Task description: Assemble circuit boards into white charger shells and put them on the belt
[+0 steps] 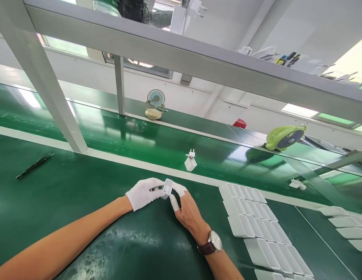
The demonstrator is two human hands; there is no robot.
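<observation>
A small white open-topped plastic housing [168, 187] is held between both hands above the green bench, its hollow side facing me. My left hand [145, 193], in a white glove, pinches its left side with thumb and fingers. On the other side, my right hand [185, 206] grips it with white-covered fingertips; a watch is on that wrist. Just beyond, on the green conveyor belt, sits a white charger part [190, 161] with plug pins sticking up. To the right stand rows of similar white housings [250, 221] on the bench.
A dark thin tool [35, 166] lies at the left of the bench. Farther right on the belt is another white plug part [297, 184]. Beyond the belt stand a small fan [155, 104] and a green fan [285, 137]. A grey shelf frame [181, 42] crosses overhead, its post at left.
</observation>
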